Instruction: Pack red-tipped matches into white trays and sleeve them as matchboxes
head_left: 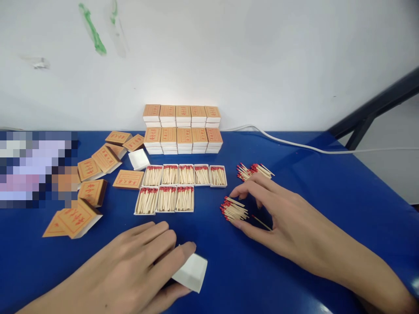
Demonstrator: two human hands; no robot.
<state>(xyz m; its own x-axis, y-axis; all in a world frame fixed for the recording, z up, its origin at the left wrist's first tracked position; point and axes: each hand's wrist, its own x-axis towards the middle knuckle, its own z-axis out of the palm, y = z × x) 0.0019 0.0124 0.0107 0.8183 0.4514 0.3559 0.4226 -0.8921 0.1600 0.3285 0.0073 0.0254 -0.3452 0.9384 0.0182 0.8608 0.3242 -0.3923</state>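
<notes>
My left hand (140,261) is closed around an empty white matchbox tray (194,271), thumb below and forefinger on top, at the front of the table. My right hand (278,213) curves around a small pile of red-tipped matches (235,209) lying on the table. Its thumb and forefinger touch the pile from opposite sides. One single match (262,222) lies under the palm. Just beyond the fingers is another loose heap of matches (257,170). Between the hands and the wall, several trays filled with matches (168,199) stand in two rows.
Orange matchboxes (183,135) are stacked in two rows against the wall. Several matchbox sleeves (104,159) lie scattered at the left, near a white tray (139,159). A white cable (291,145) crosses the back right of the blue table (327,196). A pixelated patch covers the left edge.
</notes>
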